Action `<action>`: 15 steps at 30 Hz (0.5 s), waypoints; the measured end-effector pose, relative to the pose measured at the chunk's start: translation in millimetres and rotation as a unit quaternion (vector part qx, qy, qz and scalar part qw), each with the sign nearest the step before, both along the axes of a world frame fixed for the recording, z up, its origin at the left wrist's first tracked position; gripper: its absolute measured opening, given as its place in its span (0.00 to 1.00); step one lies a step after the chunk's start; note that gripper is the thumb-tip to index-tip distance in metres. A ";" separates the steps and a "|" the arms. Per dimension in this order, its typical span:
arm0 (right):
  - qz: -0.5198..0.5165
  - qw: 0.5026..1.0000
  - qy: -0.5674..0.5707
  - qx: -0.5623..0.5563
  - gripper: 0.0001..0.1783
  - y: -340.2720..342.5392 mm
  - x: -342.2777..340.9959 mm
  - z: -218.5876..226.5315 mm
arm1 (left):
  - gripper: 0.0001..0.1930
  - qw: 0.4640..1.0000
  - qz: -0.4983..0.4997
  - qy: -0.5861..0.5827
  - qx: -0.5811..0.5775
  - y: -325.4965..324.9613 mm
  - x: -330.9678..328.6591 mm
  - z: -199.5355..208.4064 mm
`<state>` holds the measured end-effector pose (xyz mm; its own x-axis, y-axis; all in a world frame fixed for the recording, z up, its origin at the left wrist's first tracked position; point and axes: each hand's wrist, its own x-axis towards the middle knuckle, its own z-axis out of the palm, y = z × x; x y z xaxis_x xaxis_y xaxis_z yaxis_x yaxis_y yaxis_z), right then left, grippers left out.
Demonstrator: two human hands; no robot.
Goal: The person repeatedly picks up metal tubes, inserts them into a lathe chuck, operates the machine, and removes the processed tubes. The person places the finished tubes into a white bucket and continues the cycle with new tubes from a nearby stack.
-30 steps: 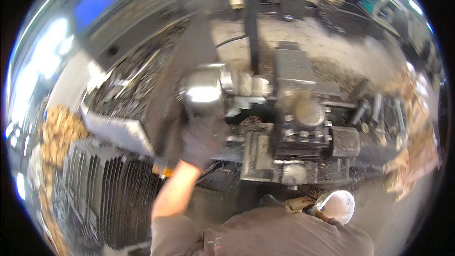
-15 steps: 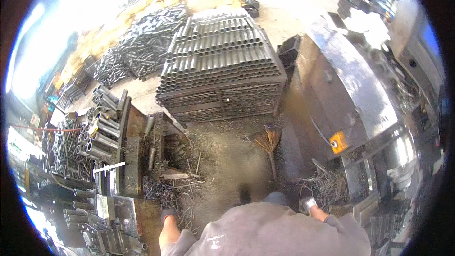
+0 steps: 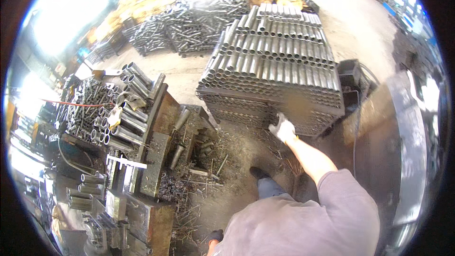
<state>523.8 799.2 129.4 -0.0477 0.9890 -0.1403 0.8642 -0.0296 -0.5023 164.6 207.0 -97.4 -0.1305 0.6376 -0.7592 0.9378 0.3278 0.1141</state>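
My right hand [image 3: 284,132], in a white glove, reaches out in front of the near side of a metal crate [image 3: 232,98]. Its thumb and fingers are apart, with nothing visible between them. Metal tubes [image 3: 279,53] are stacked in rows on the crate, their round ends facing me. Whether the glove touches the crate's side cannot be made out. Low beside my body is my left hand [image 3: 216,235], in a dark glove. Its fingers are mostly hidden, and I see nothing in it.
Left stands a bench with larger tubes [image 3: 125,135], a grey rag [image 3: 131,99] and a machine vise [image 3: 102,227]. An open box [image 3: 196,128] and metal shavings [image 3: 177,208] lie beside it. A broom [image 3: 295,166] is partly behind my arm. A dark metal panel [image 3: 379,137] rises at right.
The view has swung and moved closer to the crate, which now appears further right. My right arm has stretched forward from beside my body. My left hand stays low at my side.
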 end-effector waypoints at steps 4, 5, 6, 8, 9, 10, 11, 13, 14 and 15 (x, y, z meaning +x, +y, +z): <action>0.042 0.992 -0.099 -0.063 0.60 165.0 -74.5 73.3 | 0.24 0.972 0.230 -0.044 0.014 52.1 4.1 38.6; 0.051 0.989 -0.129 -0.053 0.60 197.9 -91.0 78.9 | 0.25 0.956 0.282 -0.063 0.046 68.7 2.4 49.7; 0.049 0.987 -0.152 -0.018 0.54 221.2 -104.0 76.1 | 0.25 0.939 0.322 -0.084 0.082 85.6 3.9 60.6; 0.066 0.981 -0.165 -0.082 0.51 273.1 -122.9 63.4 | 0.25 0.899 0.383 -0.136 0.161 124.8 9.6 84.0; 0.079 0.974 -0.199 -0.072 0.51 287.5 -132.4 48.2 | 0.26 0.881 0.407 -0.155 0.186 145.7 16.1 96.8; 0.093 0.968 -0.230 -0.042 0.50 302.2 -137.8 33.4 | 0.26 0.891 0.408 -0.126 0.155 168.0 22.0 110.8; 0.085 0.957 -0.277 0.025 0.43 311.9 -147.0 16.9 | 0.27 0.863 0.455 -0.149 0.160 190.7 28.5 125.7; 0.085 0.936 -0.325 0.100 0.32 327.0 -150.1 -9.8 | 0.27 0.820 0.529 -0.165 0.144 226.3 48.4 156.6; 0.125 0.918 -0.367 0.083 0.28 334.5 -148.8 -17.6 | 0.27 0.828 0.518 -0.161 0.141 239.2 54.6 170.3; 0.102 0.946 -0.303 0.060 0.24 338.1 -149.1 -23.0 | 0.28 0.837 0.499 -0.163 0.154 248.8 60.2 180.2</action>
